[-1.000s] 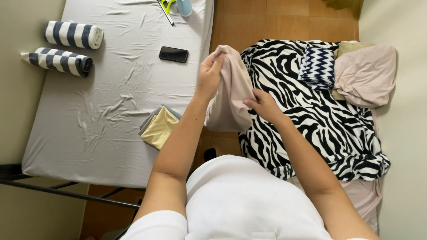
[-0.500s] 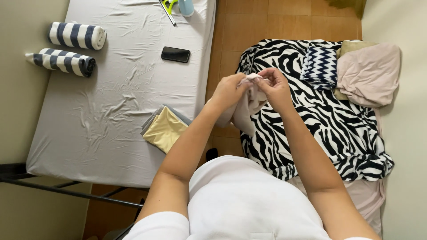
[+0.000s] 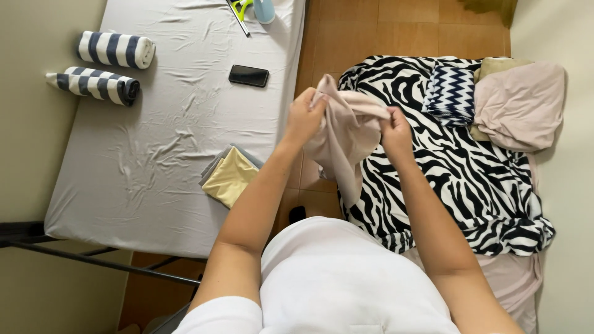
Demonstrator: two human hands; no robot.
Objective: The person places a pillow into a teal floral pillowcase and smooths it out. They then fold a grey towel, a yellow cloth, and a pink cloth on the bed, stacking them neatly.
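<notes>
A: Beige cloth is up in the air, between the bed's right edge and the zebra pile. Left hand is closed on its top corner, right hand pinching the other edge.

B: Step?

A: Looks like opening it out to fold. Next probably needs the edges pulled taut and level.

B: Nearby?

A: Folded yellow piece by the bed's near edge, phone farther up.
</notes>
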